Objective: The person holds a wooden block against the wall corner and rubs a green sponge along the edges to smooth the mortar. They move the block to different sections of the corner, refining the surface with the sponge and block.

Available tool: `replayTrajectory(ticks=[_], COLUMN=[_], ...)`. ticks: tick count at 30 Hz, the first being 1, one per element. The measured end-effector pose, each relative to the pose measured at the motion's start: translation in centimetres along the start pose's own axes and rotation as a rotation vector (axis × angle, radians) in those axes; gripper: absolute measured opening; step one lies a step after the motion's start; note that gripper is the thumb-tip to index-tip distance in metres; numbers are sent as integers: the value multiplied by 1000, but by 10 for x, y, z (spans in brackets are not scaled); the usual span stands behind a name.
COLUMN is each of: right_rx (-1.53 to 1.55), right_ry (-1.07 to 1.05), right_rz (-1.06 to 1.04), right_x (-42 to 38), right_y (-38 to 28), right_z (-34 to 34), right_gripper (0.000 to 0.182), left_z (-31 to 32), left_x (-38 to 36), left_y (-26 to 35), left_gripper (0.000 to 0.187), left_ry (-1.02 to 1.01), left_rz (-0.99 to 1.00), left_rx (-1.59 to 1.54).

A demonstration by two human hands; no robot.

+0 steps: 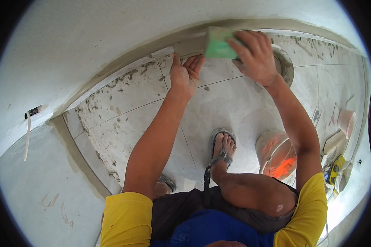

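Observation:
My right hand [257,55] grips a green rectangular block [219,43], smeared by motion, that looks like a sponge. The block is up against the grey mortar band [231,24] along the foot of the wall. To its left, my left hand [186,74] is palm up with thumb and fingers apart. Its fingertips are right at the lower edge of a grey strip [189,46] at the wall base. A short white skirting piece [162,52] lies just left of the thumb. Beyond my right wrist stands a round mortar-stained bucket [288,66], partly covered by the hand.
Mortar-spotted floor tiles [136,90] spread under my arms. A bucket with orange inside [278,158] stands beside my knee. Farther right are a small pale bucket [347,122] and a yellow bag [338,169] among scraps. A cable [27,138] hangs from the left wall.

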State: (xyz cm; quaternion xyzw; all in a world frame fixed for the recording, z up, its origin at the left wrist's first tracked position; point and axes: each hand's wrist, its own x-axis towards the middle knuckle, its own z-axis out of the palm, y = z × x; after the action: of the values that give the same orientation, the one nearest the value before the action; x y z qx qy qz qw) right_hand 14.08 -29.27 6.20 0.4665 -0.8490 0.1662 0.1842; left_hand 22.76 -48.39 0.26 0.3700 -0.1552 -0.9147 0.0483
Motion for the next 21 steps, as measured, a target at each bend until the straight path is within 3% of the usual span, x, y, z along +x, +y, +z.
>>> replayTrajectory(ticks=[2, 5, 8, 13, 16, 21], right_rx=[-289, -422, -498, -496, -399, -368], right_ry=[184, 90, 67, 18, 155, 169], right_rz=[-310, -406, -402, -213, -315, -439], right_x=[13, 22, 9, -40, -10, 35], right_y=[-11, -9, 20, 73, 25, -29], right_z=[24, 48, 31, 3, 24, 66], right_gripper=[53, 49, 53, 54, 52, 45], left_z=[1, -2, -4, -2, 1, -7], left_x=[0, -1, 1, 0, -4, 5], left_y=[-1, 0, 3, 6, 7, 0], left_gripper=[50, 50, 53, 52, 46, 50], left_ry=[28, -27, -44, -12, -39, -37], left_rz=[19, 25, -3, -45, -43, 15], left_rx=[-14, -2, 2, 6, 14, -31])
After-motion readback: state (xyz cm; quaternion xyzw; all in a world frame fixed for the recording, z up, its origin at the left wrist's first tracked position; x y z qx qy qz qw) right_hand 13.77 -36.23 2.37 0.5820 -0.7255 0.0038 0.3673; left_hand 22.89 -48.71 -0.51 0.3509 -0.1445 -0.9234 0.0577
